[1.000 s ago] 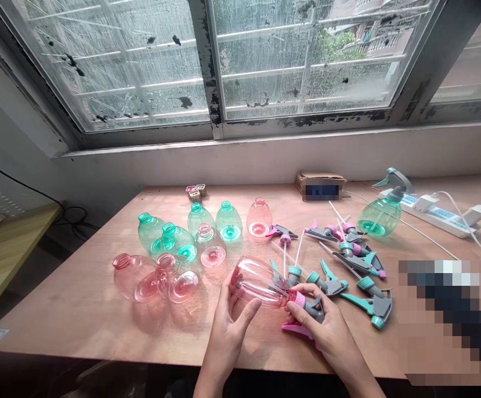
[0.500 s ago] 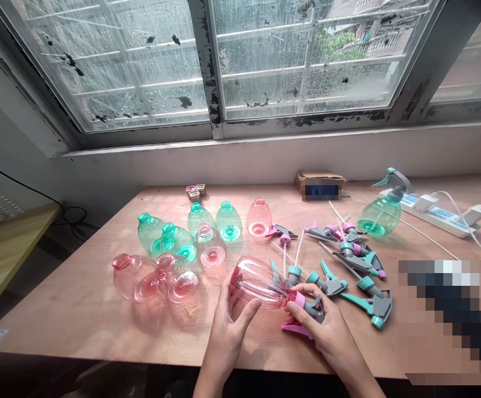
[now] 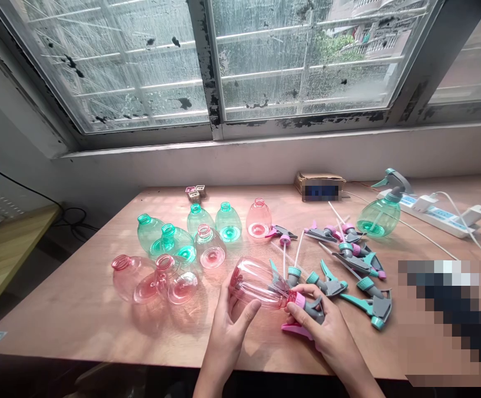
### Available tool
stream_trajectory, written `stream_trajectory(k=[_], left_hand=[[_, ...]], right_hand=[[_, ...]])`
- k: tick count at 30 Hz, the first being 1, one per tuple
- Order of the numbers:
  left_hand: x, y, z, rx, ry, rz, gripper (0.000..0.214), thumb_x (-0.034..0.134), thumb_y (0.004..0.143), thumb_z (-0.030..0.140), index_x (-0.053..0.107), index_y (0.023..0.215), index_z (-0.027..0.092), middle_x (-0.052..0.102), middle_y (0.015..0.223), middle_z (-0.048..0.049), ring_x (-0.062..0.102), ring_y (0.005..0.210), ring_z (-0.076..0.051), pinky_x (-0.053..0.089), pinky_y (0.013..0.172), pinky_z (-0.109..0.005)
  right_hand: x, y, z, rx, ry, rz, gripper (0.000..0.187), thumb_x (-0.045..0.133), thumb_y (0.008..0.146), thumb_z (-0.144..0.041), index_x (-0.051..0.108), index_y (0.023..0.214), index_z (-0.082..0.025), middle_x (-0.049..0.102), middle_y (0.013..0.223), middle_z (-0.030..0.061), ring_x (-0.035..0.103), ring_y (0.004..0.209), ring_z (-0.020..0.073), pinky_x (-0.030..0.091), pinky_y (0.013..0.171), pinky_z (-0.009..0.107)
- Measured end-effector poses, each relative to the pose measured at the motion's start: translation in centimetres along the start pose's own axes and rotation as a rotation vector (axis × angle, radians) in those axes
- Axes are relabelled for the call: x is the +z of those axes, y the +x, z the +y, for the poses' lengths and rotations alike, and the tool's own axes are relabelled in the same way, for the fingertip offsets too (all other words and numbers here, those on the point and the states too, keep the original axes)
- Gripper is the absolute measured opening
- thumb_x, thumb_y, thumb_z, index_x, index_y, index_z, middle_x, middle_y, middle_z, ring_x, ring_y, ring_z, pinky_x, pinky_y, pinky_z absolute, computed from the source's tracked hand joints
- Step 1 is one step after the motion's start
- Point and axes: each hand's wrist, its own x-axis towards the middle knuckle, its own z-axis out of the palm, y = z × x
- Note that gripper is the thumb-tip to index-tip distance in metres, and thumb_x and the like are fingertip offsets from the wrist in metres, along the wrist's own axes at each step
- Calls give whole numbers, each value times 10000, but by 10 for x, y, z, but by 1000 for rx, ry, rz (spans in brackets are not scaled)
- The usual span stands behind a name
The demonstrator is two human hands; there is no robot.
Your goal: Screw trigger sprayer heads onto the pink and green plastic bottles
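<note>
A clear pink spray bottle point(image 3: 254, 279) lies tilted sideways above the table, its base to the left and its neck to the right. My left hand point(image 3: 235, 326) is closed around its base end. At the neck sits a grey trigger sprayer point(image 3: 314, 310) with a pink collar and pink trigger. My right hand point(image 3: 321, 318) grips that collar and sprayer head between thumb and fingers; part of the head is hidden. Just beyond my right hand lie loose sprayer heads with teal collars point(image 3: 332, 284). Left of my left hand stands an open pink bottle point(image 3: 178, 282).
Several open green bottles point(image 3: 228, 224) and pink bottles point(image 3: 259, 218) stand left and centre on the wooden table point(image 3: 78, 309). More trigger heads point(image 3: 356, 260) lie right. At the back are a green bottle with sprayer point(image 3: 379, 213), a power strip point(image 3: 439, 215) and a cardboard box point(image 3: 320, 187).
</note>
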Motion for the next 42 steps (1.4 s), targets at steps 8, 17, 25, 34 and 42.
stream_trajectory(k=[8,17,25,34,42], left_hand=[[-4,3,-5,46,47,40,712,856,869,406,568,1520,385,489,1686,-43,437,1556,-364,328,1305,-507],[-11,4,-13,78,-40,16,719,905,824,322,606,1474,397,530,1657,-32,406,1578,-328,335,1302,-474],[-9,6,-13,52,-34,31,733,925,794,312,602,1450,367,569,1617,-52,505,1509,-319,398,1263,-459],[-10,3,-21,60,18,57,713,889,838,367,548,1464,350,534,1634,-74,406,1574,-324,314,1305,-512],[-8,4,-11,26,-28,42,717,902,815,364,582,1456,350,543,1616,-81,451,1541,-347,389,1260,-489]], right_hand=[[1,0,-2,-14,-4,22,473,909,803,-548,685,1071,-229,749,874,6,719,795,220,716,734,400],[3,-1,-5,-16,3,47,464,918,791,-552,700,1049,-235,747,847,-8,728,775,204,704,700,334],[-1,0,-1,-11,34,44,464,905,815,-557,697,1065,-227,748,807,3,735,758,192,696,723,330],[0,-1,-1,17,25,18,493,904,808,-567,678,1071,-217,765,815,14,731,762,212,709,729,380],[1,-2,-4,35,47,23,479,900,811,-568,693,1044,-204,776,810,34,747,768,228,703,729,395]])
